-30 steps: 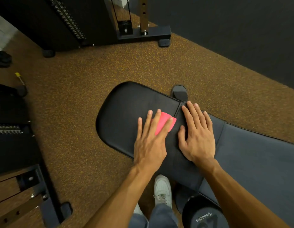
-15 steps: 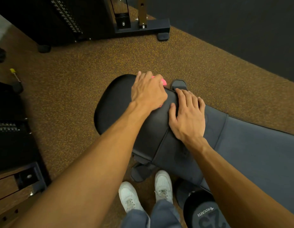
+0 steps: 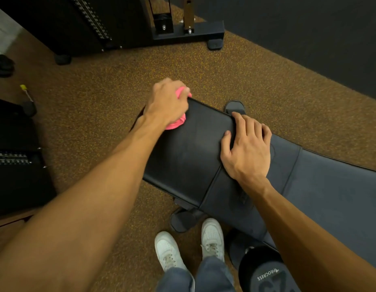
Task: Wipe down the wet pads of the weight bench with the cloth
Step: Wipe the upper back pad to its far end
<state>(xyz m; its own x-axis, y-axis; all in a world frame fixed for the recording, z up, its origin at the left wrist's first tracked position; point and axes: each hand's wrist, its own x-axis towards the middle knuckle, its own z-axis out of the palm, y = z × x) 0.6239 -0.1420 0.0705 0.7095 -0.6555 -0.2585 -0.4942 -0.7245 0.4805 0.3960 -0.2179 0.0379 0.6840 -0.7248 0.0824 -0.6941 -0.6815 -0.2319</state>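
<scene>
Head cam view, so we're looking straight down at the bench. Our left grip (image 3: 168, 102) is curled tight around the pink cloth (image 3: 177, 123), which is all bunched up. It sits at the far left corner of the black seat pad (image 3: 189, 157), right on the edge, with bits of pink poking out above and below the knuckles. Our right grip (image 3: 248, 148) holds nothing. It lies flat and relaxed with the fingers spread a little, palm down across the seam where the seat pad meets the grey back pad (image 3: 334, 199), and the fingertips reach toward the far edge. Honestly we can't tell from here whether the surface is wet; the black pad just has a dull sheen. One bench foot (image 3: 234, 104) peeks out past the far edge, just beyond our right fingers, and another one (image 3: 183, 222) sits near our white sneakers (image 3: 212, 233) on the speckled brown floor (image 3: 204, 70). Our jeans (image 3: 212, 275) show at the bottom, and right beside them, under the back pad, is a black weight plate (image 3: 265, 277) with white lettering. A dark machine frame (image 3: 189, 33) stands at the top of the shot, well apart from the bench.
</scene>
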